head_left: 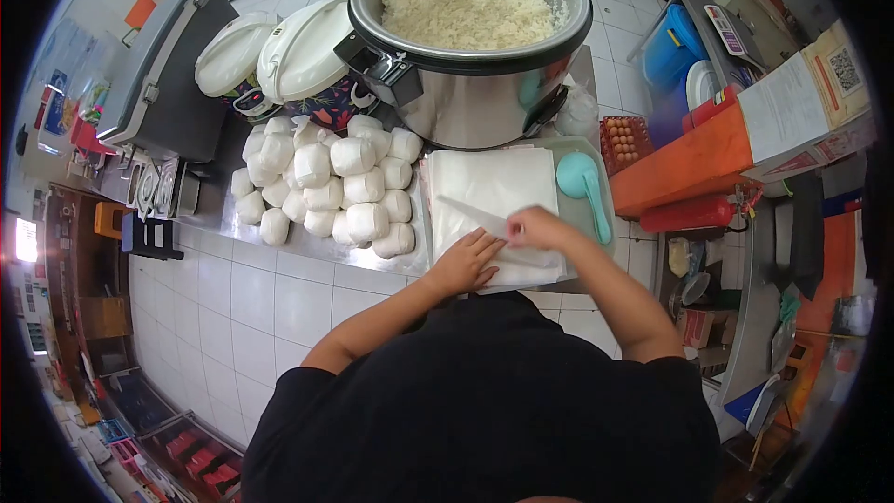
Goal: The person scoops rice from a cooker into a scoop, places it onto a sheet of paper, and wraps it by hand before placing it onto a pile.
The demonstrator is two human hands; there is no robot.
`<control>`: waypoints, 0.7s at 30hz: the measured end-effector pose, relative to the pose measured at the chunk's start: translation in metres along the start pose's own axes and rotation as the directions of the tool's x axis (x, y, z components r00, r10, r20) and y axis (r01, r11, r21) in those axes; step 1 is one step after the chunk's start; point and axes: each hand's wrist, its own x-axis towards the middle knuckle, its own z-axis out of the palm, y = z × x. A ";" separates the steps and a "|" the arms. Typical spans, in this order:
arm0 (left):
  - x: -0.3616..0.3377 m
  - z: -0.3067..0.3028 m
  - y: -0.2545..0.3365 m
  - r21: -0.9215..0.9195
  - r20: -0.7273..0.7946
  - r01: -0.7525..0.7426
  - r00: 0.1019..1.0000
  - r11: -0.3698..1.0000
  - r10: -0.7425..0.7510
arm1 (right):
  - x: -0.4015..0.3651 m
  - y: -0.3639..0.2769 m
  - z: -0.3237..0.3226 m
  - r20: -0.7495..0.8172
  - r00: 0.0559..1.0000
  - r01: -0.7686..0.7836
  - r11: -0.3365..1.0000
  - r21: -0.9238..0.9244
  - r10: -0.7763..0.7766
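A stack of white wrapping paper (pixel 503 174) lies in a pale green tray (pixel 585 146) in front of me. My left hand (pixel 463 261) rests flat on the stack's near left part, fingers extended. Just right of it, my right hand (pixel 538 226) pinches a sheet of paper (pixel 472 213) whose edge is lifted and folded over. A turquoise scoop (pixel 579 177) sits in the tray, right of the paper. Beyond the tray stands a large steel rice cooker (pixel 466 98), uncovered and full of cooked rice (pixel 470 0).
Several white paper-wrapped bundles (pixel 352 156) are piled on the metal table (pixel 400 263) at left. Behind them stand two lidded rice containers (pixel 303 51). To the right are a tray of eggs (pixel 626 142), an orange counter (pixel 694 151) and a fire extinguisher (pixel 687 213).
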 end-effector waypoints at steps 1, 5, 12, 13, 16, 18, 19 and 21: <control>-0.001 0.003 -0.005 0.002 -0.006 0.002 1.000 1.000 -0.002 | -0.007 -0.001 0.014 0.036 0.997 -0.071 0.997 0.026 0.070; -0.009 -0.006 -0.008 -0.046 -0.282 -0.027 0.959 0.999 0.013 | -0.033 -0.001 0.042 -0.251 0.967 0.052 0.996 0.076 -0.031; 0.000 -0.051 -0.016 0.342 -0.196 0.021 0.979 0.939 0.049 | -0.048 0.001 0.055 -0.313 0.949 0.050 0.995 0.082 -0.021; -0.003 -0.048 -0.024 0.237 -0.126 0.001 0.992 0.972 0.030 | -0.049 0.005 0.059 -0.365 0.930 0.066 0.997 0.034 -0.049; -0.007 -0.036 -0.033 0.120 -0.108 -0.122 0.985 0.985 0.135 | -0.044 0.012 0.067 -0.439 0.897 0.063 0.998 0.015 -0.050; -0.010 -0.028 -0.035 0.061 -0.009 -0.062 0.998 0.996 0.063 | -0.046 0.011 0.075 -0.454 0.891 0.044 0.998 0.048 -0.018; -0.012 -0.024 -0.036 0.059 -0.004 -0.065 0.998 0.996 0.065 | -0.046 0.010 0.076 -0.465 0.885 0.052 0.995 0.087 -0.006; -0.012 -0.023 -0.034 -0.082 -0.100 -0.050 0.994 0.995 0.042 | -0.048 0.006 0.076 -0.474 0.881 0.062 0.990 0.124 0.004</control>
